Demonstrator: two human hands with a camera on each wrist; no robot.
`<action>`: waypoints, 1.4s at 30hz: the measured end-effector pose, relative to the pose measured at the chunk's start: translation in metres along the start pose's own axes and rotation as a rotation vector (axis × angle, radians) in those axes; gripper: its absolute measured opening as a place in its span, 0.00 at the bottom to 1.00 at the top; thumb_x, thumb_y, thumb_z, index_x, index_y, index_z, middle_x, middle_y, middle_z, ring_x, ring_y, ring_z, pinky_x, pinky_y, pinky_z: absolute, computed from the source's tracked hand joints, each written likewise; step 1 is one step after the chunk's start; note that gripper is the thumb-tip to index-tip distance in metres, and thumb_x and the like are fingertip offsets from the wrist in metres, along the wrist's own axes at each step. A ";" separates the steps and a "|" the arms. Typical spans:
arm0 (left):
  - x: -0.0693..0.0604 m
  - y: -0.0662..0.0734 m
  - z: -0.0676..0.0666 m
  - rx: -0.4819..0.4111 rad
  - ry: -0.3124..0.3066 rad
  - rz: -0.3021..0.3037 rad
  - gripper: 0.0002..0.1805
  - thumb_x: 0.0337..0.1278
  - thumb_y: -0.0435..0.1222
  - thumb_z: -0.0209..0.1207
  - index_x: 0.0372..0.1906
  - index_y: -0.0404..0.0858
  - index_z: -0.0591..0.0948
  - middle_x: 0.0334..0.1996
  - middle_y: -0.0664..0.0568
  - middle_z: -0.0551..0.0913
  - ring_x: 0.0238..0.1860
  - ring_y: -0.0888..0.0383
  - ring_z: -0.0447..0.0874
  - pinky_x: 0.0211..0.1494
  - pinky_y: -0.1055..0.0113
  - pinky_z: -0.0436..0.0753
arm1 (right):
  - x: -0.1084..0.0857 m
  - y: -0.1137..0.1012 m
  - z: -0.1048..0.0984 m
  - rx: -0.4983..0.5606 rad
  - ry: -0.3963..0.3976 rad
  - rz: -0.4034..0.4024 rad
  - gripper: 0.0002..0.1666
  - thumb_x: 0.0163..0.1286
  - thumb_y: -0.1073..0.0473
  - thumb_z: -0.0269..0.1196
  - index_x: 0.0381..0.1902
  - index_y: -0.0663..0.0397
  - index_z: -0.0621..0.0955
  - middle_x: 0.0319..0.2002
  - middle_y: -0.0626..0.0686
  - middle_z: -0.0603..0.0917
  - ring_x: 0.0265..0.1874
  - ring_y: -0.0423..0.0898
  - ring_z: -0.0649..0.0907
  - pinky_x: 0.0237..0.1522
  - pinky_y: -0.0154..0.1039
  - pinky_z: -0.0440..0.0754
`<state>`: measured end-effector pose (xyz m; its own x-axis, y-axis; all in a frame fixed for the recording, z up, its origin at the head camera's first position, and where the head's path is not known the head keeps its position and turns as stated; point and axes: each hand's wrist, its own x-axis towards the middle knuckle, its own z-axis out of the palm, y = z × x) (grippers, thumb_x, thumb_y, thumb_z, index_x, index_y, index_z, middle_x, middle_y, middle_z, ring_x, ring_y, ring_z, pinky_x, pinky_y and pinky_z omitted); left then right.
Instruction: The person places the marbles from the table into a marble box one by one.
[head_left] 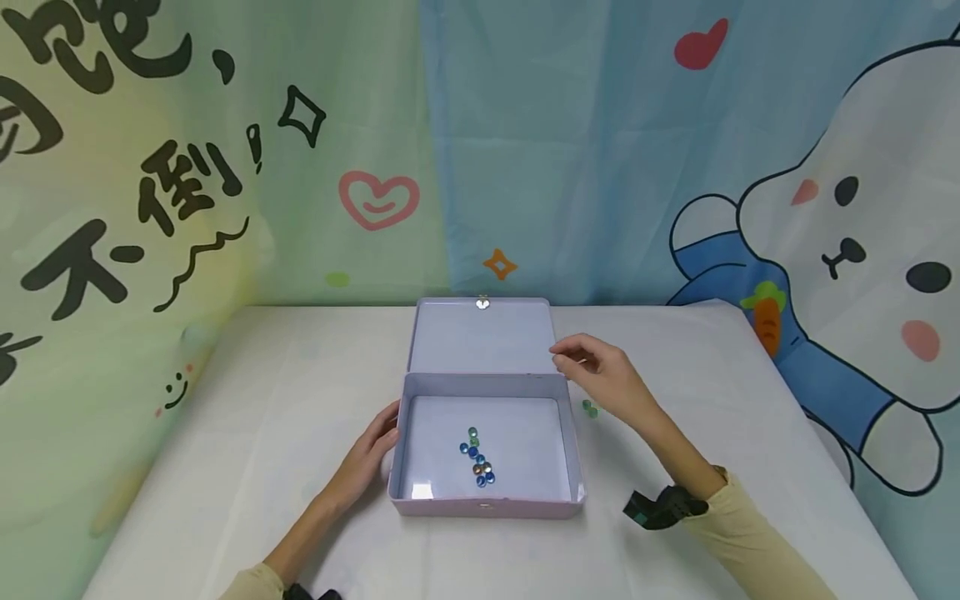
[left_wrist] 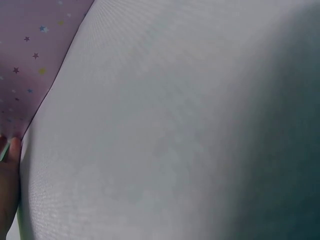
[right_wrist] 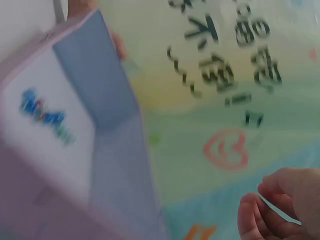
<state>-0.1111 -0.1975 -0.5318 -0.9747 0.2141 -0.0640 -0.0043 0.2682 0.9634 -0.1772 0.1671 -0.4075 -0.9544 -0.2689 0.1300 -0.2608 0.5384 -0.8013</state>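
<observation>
A lilac tin box (head_left: pixel 487 507) stands on the table, its hinged lid (head_left: pixel 480 335) laid back. Inside lies a small cluster of blue, green and amber glass gems (head_left: pixel 480 469). My left hand (head_left: pixel 362 458) rests against the box's left side with fingers fairly straight; only part of this hand (left_wrist: pixel 9 175) shows in the left wrist view. Beside the lid's right edge is my right hand (head_left: pixel 603 379), fingers loosely bent. In the right wrist view, nothing shows between the thumb and fingers of that hand (right_wrist: pixel 280 205). Whether it touches the lid I cannot tell.
A few green gems (head_left: pixel 591 409) lie on the white tablecloth (head_left: pixel 300 367) to the right of the box, beneath the right hand. Behind the table hangs a printed curtain (head_left: pixel 510 167). A black wrist device (head_left: pixel 663 507) is strapped at the right sleeve.
</observation>
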 end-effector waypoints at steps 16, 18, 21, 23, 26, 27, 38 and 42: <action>0.000 0.002 -0.004 0.005 0.010 -0.011 0.28 0.74 0.45 0.43 0.75 0.48 0.57 0.74 0.42 0.62 0.74 0.41 0.59 0.74 0.39 0.56 | -0.027 0.126 -0.002 -0.124 0.016 0.203 0.11 0.68 0.58 0.63 0.43 0.59 0.81 0.37 0.57 0.85 0.32 0.40 0.79 0.33 0.28 0.79; 0.000 0.001 -0.003 0.003 0.008 -0.012 0.28 0.74 0.45 0.43 0.75 0.48 0.57 0.74 0.42 0.62 0.74 0.41 0.59 0.74 0.39 0.56 | -0.027 0.129 0.004 -0.152 0.013 0.196 0.11 0.65 0.58 0.65 0.41 0.58 0.82 0.35 0.55 0.85 0.32 0.40 0.79 0.34 0.27 0.78; 0.000 0.001 -0.002 -0.001 0.002 -0.007 0.28 0.74 0.45 0.43 0.75 0.47 0.57 0.74 0.42 0.62 0.74 0.41 0.59 0.74 0.38 0.56 | -0.028 0.131 0.010 -0.179 0.033 0.158 0.10 0.63 0.58 0.67 0.39 0.58 0.82 0.33 0.53 0.84 0.31 0.40 0.78 0.34 0.27 0.77; 0.000 0.001 -0.002 -0.003 0.001 -0.005 0.28 0.74 0.44 0.43 0.75 0.47 0.57 0.74 0.41 0.62 0.74 0.40 0.59 0.74 0.38 0.56 | -0.028 0.131 0.013 -0.185 0.038 0.118 0.09 0.61 0.60 0.68 0.37 0.58 0.82 0.31 0.52 0.83 0.30 0.39 0.77 0.33 0.28 0.77; 0.000 0.001 -0.001 -0.004 -0.001 -0.003 0.28 0.74 0.44 0.43 0.75 0.47 0.57 0.74 0.41 0.62 0.74 0.40 0.59 0.74 0.38 0.56 | -0.030 0.133 0.015 -0.195 0.034 0.058 0.07 0.60 0.63 0.68 0.36 0.58 0.82 0.30 0.51 0.82 0.28 0.35 0.76 0.32 0.27 0.77; 0.000 0.001 -0.001 -0.005 -0.001 -0.004 0.28 0.74 0.44 0.42 0.75 0.47 0.57 0.74 0.41 0.62 0.74 0.40 0.59 0.74 0.38 0.56 | -0.030 0.134 0.015 -0.195 0.028 0.045 0.07 0.60 0.63 0.68 0.36 0.58 0.82 0.30 0.51 0.82 0.28 0.34 0.76 0.31 0.27 0.77; 0.001 -0.001 0.000 0.013 0.007 -0.013 0.28 0.74 0.45 0.43 0.75 0.48 0.58 0.74 0.43 0.62 0.74 0.40 0.60 0.74 0.38 0.56 | -0.034 0.136 0.022 -0.219 0.047 -0.112 0.08 0.55 0.70 0.69 0.32 0.59 0.81 0.26 0.49 0.81 0.25 0.31 0.75 0.28 0.28 0.78; 0.000 0.000 0.001 0.007 0.007 -0.017 0.28 0.74 0.45 0.43 0.75 0.48 0.57 0.74 0.43 0.61 0.74 0.40 0.59 0.74 0.38 0.56 | -0.036 0.134 0.024 -0.279 0.047 -0.176 0.09 0.55 0.71 0.69 0.32 0.58 0.80 0.27 0.48 0.80 0.26 0.35 0.77 0.29 0.29 0.79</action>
<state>-0.1112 -0.1965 -0.5326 -0.9760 0.2028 -0.0788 -0.0197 0.2780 0.9604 -0.1748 0.2298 -0.5340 -0.8952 -0.3433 0.2842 -0.4457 0.6867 -0.5743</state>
